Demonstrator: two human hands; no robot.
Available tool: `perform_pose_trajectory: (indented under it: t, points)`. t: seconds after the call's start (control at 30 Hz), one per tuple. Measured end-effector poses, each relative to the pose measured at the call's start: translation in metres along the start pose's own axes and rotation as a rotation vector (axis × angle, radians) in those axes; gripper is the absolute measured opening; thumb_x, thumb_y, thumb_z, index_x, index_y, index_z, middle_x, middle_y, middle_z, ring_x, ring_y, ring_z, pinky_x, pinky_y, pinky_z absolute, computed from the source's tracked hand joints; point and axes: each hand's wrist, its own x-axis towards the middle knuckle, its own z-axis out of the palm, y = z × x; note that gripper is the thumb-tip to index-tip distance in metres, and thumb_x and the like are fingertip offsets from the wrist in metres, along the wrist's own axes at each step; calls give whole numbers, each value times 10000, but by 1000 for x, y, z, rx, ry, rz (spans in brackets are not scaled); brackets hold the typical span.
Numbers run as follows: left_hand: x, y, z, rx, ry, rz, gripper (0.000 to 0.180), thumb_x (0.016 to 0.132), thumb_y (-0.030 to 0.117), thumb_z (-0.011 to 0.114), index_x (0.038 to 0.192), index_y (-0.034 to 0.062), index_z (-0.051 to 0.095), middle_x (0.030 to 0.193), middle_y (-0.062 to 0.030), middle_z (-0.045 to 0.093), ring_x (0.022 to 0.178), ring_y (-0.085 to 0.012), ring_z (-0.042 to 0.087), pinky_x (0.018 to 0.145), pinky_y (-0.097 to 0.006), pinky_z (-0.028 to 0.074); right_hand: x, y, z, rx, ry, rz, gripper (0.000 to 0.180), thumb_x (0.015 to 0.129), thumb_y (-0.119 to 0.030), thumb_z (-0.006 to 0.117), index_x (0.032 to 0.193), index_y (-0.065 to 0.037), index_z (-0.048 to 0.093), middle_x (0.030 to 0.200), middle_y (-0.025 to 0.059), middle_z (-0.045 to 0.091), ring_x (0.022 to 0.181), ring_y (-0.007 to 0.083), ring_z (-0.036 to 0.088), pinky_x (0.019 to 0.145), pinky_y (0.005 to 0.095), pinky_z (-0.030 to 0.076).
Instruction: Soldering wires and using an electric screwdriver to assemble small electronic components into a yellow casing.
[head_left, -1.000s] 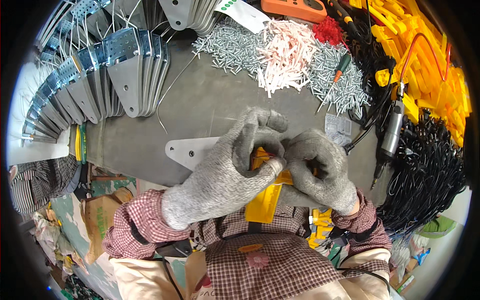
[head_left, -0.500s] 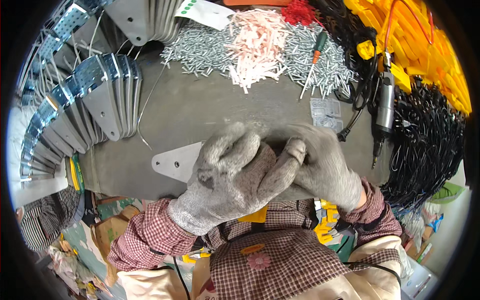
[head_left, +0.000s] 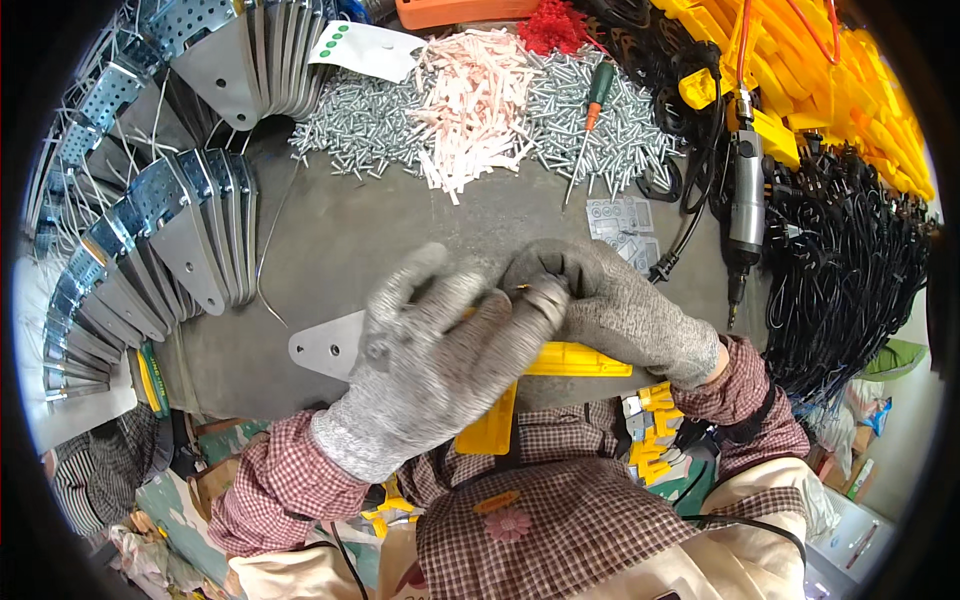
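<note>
A grey worktop (head_left: 310, 250) spreads behind the person's hands, with a heap of yellow plastic parts (head_left: 850, 110) at its far right, black cords (head_left: 840, 270) nearer, and fanned metal brackets (head_left: 190, 240) at left. The gloved left hand (head_left: 410, 350), blurred, reaches rightward, its fingers half curled and meeting those of the gloved right hand (head_left: 620, 310), which are bent to a narrow gap; what either set grips is hidden. Beneath the hands, at the worktop's near edge, are two yellow lengths: a yellow bar (head_left: 580, 362), its long axis running nearly left to right and its bare end pointing right, and a yellow strip (head_left: 487, 425), which slopes toward the person's body, its lower end a little to the left. Whether they join cannot be told. Partly behind the left hand lies a flat metal plate (head_left: 318, 348), its narrow rounded end pointing left. Right of the hands, a silver power driver (head_left: 746, 190) lies with its tip toward the person, and farther back a slim screwdriver (head_left: 591, 118) slants tip-nearward across loose screws (head_left: 635, 125).
</note>
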Motion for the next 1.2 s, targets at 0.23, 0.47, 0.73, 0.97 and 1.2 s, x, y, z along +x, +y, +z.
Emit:
perform_pose_trajectory:
  t: [0.23,0.47,0.73,0.97,1.2]
  points:
    - [4,-5,-5,-418,-10,-261,352,860,24,672,1206,25,611,1293,-157,610,1209,-308,581,1092,-443,407,-8,1,-8,-807,59,-609,224,862,-61,727,1079,-37,675,960,112,662,832,263,677,712,322,548]
    - [-6,-26,-34,-125,238,-59,454,849,63,678,1295,55,594,1130,-144,656,1112,-336,601,1005,-469,436,12,-1,2,177,5,130,127,974,-100,645,1076,-24,653,978,26,661,915,88,601,802,272,509]
    - [1,-9,-50,205,-222,266,286,754,237,729,1035,188,747,983,-10,628,941,-223,592,842,-416,439,11,4,2,128,14,43,161,986,-137,640,1097,-25,673,941,52,671,914,133,628,816,298,512]
    - [-8,17,-19,353,-404,236,277,747,207,638,1007,159,722,1094,-25,692,1042,-229,631,879,-430,475,14,-7,1,-186,162,-483,192,919,-123,678,1092,-53,722,957,108,676,877,272,664,798,371,524]
    - [-10,8,-13,80,-127,15,306,757,123,690,1062,102,695,1000,-69,678,1003,-274,612,907,-457,447,-32,-27,-18,-439,18,-267,326,841,-170,740,1151,-73,725,1067,120,681,931,285,698,781,406,575]
